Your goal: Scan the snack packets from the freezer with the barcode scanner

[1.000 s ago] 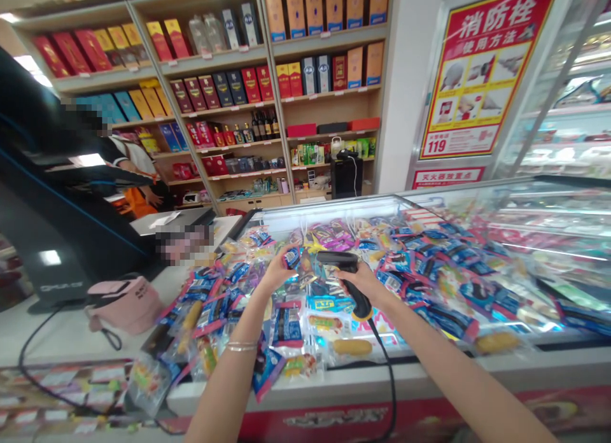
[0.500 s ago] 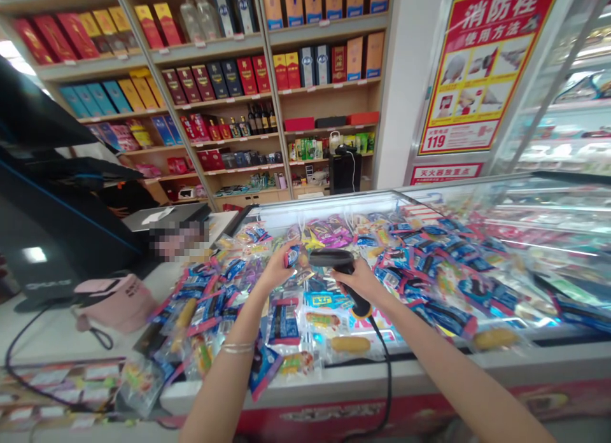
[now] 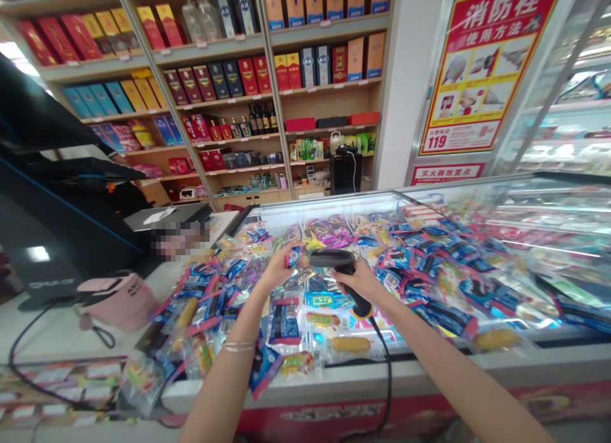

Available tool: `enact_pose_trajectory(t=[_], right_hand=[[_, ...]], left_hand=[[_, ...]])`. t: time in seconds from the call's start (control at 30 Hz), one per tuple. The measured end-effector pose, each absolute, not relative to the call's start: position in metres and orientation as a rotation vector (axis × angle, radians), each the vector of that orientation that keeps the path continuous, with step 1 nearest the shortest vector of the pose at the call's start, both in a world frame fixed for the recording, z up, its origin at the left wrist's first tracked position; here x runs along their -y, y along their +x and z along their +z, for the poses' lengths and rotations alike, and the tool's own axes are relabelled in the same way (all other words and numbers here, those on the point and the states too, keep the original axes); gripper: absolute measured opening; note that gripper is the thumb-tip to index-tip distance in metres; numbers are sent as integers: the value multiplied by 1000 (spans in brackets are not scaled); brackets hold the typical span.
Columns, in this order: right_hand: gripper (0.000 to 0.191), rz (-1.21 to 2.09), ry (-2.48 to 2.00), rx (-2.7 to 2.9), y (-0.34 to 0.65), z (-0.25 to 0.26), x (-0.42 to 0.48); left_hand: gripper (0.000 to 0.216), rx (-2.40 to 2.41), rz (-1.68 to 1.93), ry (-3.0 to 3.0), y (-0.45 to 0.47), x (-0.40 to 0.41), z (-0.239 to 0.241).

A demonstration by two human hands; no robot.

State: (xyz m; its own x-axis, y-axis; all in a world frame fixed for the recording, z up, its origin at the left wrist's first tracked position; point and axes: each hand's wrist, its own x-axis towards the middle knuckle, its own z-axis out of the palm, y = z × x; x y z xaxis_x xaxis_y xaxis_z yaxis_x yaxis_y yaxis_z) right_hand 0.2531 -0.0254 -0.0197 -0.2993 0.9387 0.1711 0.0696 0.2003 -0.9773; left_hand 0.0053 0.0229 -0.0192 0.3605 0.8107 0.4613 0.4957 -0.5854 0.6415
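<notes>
My right hand (image 3: 357,279) is wrapped round the handle of a black barcode scanner (image 3: 331,258), its head pointing left and its cable hanging down over the freezer front. Facing it, my left hand (image 3: 278,268) grips a small blue and red packet (image 3: 293,256); its far side is hidden. A narrow gap separates packet and scanner head. Beneath both hands, several blue and pink snack packets (image 3: 285,321) and a clear-wrapped corn cob (image 3: 351,345) lie on the glass-topped freezer (image 3: 344,373).
Left of the freezer, a counter bears a pink pouch (image 3: 119,300), a dark checkout machine (image 3: 52,239) and a black flat-topped device (image 3: 165,217). Shelves of boxed bottles (image 3: 229,80) stand behind. A red and yellow poster (image 3: 487,67) hangs at right. Part of another person shows behind the machine.
Both hands, the packet and the scanner keep nearly the same place. The view has shifted very slightly.
</notes>
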Motion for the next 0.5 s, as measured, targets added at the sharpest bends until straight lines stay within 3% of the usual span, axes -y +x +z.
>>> enact_pose_trajectory(t=[0.27,0.5], right_hand=[[24,1357,-949,1401,250,-12,27],[15,1497,-805,915,280,31,30]], left_hand=[[59,-1208,1223,2092,2,-30,-21],[62,-1112,1352,1880,18,-33,22]])
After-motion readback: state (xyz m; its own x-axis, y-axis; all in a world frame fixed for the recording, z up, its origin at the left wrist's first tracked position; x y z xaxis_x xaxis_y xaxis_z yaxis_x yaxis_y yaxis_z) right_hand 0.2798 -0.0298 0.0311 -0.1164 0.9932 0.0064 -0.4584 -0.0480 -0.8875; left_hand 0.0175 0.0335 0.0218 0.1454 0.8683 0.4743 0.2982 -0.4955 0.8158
